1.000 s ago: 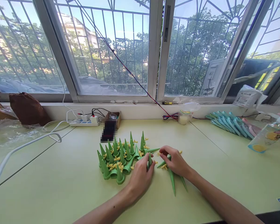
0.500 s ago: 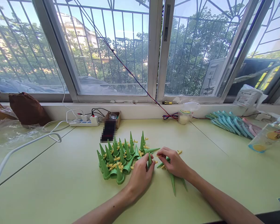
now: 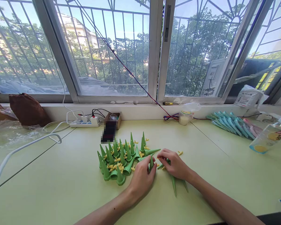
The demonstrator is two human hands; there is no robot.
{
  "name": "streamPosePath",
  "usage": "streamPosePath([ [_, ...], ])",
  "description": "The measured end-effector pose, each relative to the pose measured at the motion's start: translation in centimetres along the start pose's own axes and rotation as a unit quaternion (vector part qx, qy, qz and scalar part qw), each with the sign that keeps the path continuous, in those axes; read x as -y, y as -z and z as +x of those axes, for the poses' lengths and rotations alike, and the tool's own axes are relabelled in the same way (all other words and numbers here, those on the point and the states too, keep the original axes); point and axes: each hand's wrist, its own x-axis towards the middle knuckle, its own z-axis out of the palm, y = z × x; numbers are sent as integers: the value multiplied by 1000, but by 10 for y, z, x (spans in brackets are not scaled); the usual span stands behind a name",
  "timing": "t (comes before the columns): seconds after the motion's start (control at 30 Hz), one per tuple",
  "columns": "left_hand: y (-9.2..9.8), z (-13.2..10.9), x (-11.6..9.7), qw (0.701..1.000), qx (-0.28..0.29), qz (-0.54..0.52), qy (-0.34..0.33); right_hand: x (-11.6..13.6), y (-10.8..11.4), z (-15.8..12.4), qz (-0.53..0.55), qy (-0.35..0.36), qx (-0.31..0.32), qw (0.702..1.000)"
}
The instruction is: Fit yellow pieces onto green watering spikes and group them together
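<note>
Green cones with yellow valve-like pieces among them stand and lie in a cluster left of my hands. My left hand has its thumb and fingers closed round an upright green cone at the cluster's right side. Just to the right, my right hand is pinched; a small yellow bit shows at its fingertips, too small to make out well. Several green cones lie under and beside the right hand, partly hidden by it. Another yellow piece lies just beyond that hand.
Behind the cones are a pixelated dark object, a small cardboard box and a power strip. A jar stands near the window. At right are teal packets and a clear bottle; a white curved bar reaches in at left.
The cone in my left hand has shifted very slightly to the right. My right hand has barely moved, its fingertips still pinched near that cone.
</note>
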Motion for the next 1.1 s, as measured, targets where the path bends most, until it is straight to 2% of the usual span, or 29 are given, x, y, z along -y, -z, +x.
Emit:
streamPosePath([
  [0.3,-2,-4,-2,999,27,7,-31,4,1,0,-7,1,13,1000],
  [1.1,-1,-4,-2,998,31,1,-50,5,0,-1,-37,3,42,998],
])
